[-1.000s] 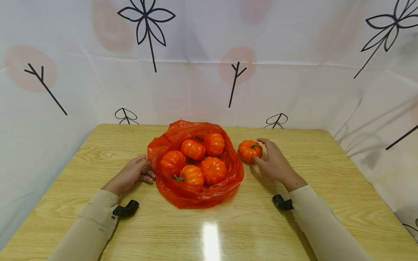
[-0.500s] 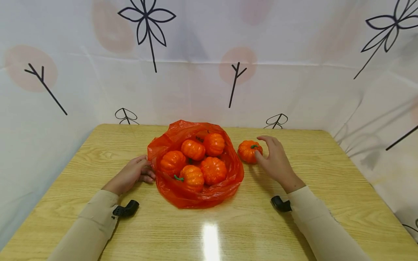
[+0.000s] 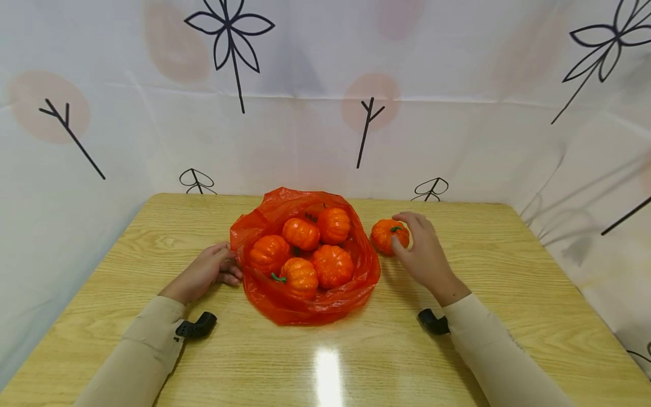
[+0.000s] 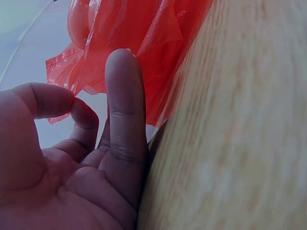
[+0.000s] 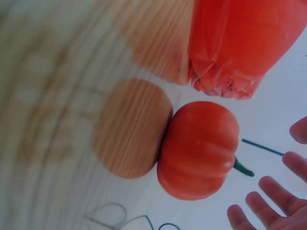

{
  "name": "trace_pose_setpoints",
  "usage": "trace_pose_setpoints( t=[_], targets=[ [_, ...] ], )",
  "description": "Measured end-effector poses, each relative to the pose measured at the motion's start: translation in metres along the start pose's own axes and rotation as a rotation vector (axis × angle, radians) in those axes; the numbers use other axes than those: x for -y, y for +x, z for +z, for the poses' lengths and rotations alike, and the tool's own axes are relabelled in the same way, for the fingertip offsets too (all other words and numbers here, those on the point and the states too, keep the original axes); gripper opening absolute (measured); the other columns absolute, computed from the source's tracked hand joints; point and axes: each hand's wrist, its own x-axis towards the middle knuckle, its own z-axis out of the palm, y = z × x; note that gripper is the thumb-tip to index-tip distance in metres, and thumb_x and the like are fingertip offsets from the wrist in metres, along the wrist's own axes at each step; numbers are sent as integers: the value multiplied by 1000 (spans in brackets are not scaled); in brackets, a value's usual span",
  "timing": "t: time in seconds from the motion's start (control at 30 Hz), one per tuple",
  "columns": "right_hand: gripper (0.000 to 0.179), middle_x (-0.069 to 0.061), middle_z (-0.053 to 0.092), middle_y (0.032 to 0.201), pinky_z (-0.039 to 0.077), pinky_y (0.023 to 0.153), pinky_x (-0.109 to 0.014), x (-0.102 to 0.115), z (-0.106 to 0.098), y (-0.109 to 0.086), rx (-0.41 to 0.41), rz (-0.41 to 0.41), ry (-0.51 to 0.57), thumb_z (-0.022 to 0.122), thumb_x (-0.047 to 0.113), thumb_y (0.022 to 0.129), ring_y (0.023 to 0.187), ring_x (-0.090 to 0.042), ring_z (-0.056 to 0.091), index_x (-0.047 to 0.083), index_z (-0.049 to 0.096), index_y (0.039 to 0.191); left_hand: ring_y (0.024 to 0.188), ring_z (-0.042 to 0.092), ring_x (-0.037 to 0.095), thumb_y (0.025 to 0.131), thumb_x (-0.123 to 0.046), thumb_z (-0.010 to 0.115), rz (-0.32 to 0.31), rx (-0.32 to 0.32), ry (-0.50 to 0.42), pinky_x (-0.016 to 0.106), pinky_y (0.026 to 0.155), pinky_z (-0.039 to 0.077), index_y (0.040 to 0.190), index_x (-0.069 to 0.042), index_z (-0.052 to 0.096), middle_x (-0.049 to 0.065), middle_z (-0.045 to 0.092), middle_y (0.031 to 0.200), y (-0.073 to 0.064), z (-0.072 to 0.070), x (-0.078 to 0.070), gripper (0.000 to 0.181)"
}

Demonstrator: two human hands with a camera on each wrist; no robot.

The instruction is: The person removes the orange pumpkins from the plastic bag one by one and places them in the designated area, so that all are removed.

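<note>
A red plastic bag (image 3: 310, 311) stands with its mouth wide apart, several small orange pumpkins (image 3: 333, 265) inside it. At the bag's left edge, my left hand (image 3: 208, 268) pinches the plastic between thumb and index finger; in the left wrist view its other fingers (image 4: 124, 105) stretch out beside the bag. A lone orange pumpkin (image 3: 387, 236) with a green stem rests on the table right of the bag. My right hand (image 3: 424, 254) hovers over that pumpkin, fingers spread. In the right wrist view a gap shows between the fingertips (image 5: 268, 184) and the pumpkin's stem.
The wooden table (image 3: 254, 362) reaches back to a white patterned cloth (image 3: 315, 141). A black wrist mount (image 3: 197, 326) sits at the left cuff, another black mount (image 3: 433, 322) at the right one.
My right hand first draws slightly back from the lone pumpkin, then shifts left over it. The left hand, the bag and the pumpkins have stayed in place.
</note>
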Motion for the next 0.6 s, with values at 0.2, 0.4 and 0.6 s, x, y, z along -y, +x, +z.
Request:
trace_pose_setpoints(
  t=[0.2, 0.4, 0.6],
  targets=[
    [38, -23, 47, 142, 39, 108, -64, 9, 3, -2, 7, -29, -4, 60, 8, 94, 135, -42, 40, 1, 55, 131, 74, 65, 14, 104, -17, 38, -5, -5, -4, 30, 71, 62, 116, -5, 51, 5, 64, 88, 0, 0, -1, 21],
    [39, -23, 46, 142, 46, 104, -63, 16, 8, -6, 16, -57, -10, 62, 10, 94, 134, -42, 41, 1, 54, 131, 74, 66, 13, 104, -18, 39, -7, -5, -5, 30, 72, 62, 116, -6, 51, 5, 64, 88, 0, 0, 0, 21],
    [39, -20, 47, 142, 50, 99, -62, 24, 11, -10, 27, -96, -19, 63, 11, 94, 135, -41, 41, 1, 55, 130, 75, 66, 13, 104, -18, 39, -1, 2, -2, 30, 72, 62, 116, -7, 52, 5, 64, 89, 0, -1, 0, 21]
  ],
)
